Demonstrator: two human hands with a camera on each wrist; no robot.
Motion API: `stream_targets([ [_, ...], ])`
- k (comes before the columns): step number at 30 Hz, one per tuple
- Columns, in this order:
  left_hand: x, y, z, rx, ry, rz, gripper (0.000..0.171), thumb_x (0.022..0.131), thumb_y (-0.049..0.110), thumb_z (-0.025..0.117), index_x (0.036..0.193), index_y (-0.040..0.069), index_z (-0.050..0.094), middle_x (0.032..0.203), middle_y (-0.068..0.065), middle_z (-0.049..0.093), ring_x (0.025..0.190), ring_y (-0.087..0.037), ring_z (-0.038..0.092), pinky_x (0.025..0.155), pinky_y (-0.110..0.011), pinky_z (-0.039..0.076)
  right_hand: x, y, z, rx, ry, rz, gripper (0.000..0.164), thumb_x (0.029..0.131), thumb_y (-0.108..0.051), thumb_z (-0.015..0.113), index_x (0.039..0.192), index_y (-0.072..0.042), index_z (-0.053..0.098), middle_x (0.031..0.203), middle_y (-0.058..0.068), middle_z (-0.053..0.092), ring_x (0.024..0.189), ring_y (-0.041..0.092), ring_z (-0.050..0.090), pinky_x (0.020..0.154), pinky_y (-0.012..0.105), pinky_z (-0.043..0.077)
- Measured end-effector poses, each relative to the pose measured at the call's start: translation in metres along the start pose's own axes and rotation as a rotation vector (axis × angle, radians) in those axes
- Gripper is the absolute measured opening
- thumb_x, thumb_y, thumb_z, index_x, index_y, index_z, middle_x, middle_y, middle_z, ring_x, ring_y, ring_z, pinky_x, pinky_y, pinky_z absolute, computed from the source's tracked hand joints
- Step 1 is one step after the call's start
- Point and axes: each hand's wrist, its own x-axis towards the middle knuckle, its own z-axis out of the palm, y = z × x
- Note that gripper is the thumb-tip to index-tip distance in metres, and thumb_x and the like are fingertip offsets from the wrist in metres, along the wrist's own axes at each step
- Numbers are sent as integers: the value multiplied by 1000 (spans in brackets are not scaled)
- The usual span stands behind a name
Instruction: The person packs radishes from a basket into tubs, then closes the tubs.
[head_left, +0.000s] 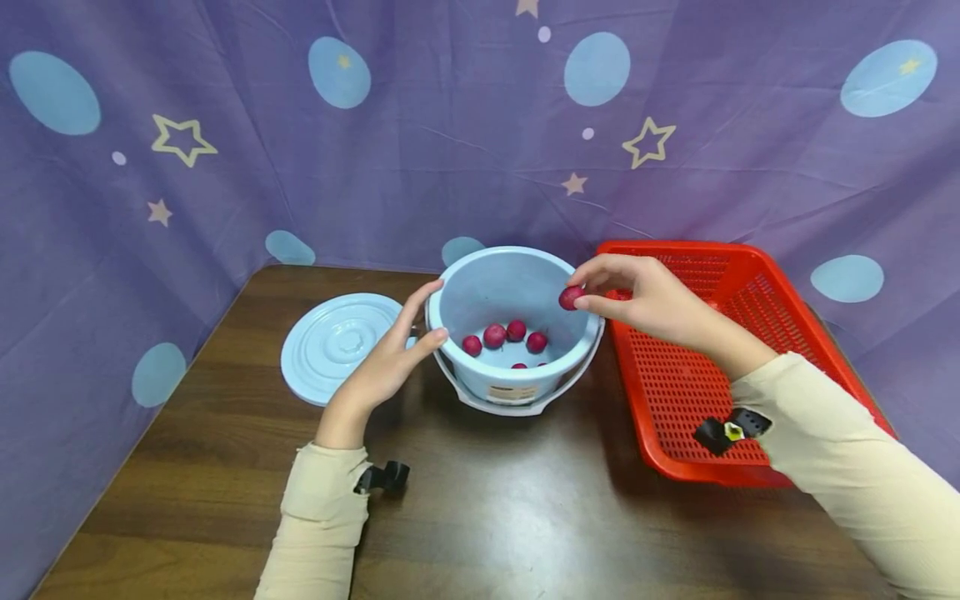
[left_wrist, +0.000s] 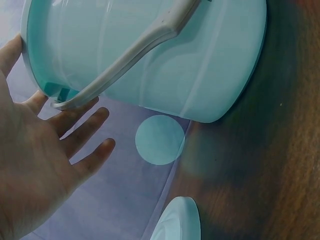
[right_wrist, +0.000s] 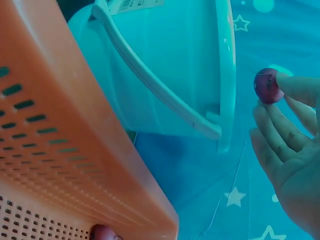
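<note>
My right hand (head_left: 652,296) pinches a small red radish (head_left: 572,297) between thumb and fingertips, above the right side of the bucket's rim. In the right wrist view, that radish (right_wrist: 268,86) shows a thin root. Several more radishes (head_left: 494,336) lie on the bottom inside the light blue bucket (head_left: 480,287); its near wall partly hides some. With fingers spread and fairly straight, my left hand (head_left: 386,362) touches the bucket's left rim. The left wrist view has the left hand (left_wrist: 45,150) beside the pale handle (left_wrist: 135,52).
A red perforated basket (head_left: 682,392) stands right of the bucket, with a radish (right_wrist: 103,232) inside it in the right wrist view. The blue lid (head_left: 341,342) lies on the brown table (head_left: 480,492) at left. A purple patterned cloth (head_left: 450,125) hangs behind.
</note>
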Motion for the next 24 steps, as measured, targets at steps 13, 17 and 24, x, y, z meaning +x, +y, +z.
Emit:
stream_targets([
  [13, 1, 1, -1, 2, 0, 3, 65, 100, 40, 53, 157, 32, 23, 159, -3, 24, 136, -26, 31, 109, -60, 24, 4, 5, 9, -14, -58, -45, 19, 90, -10, 74, 109, -9, 72, 102, 0, 71, 91, 12, 65, 86, 26, 51],
  [17, 0, 2, 0, -1, 1, 3, 65, 100, 39, 53, 157, 31, 23, 159, -3, 24, 136, -26, 31, 109, -60, 24, 3, 6, 8, -6, -37, -38, 19, 90, -9, 73, 109, -9, 72, 103, 1, 71, 92, 13, 65, 88, 25, 50],
  [24, 0, -1, 1, -18, -4, 8, 65, 100, 39, 54, 157, 31, 23, 160, -2, 23, 141, -23, 26, 113, -59, 20, -1, 12, 0, 16, 12, -10, 21, 92, -8, 71, 112, -3, 70, 107, 10, 70, 95, 14, 65, 87, 20, 49],
])
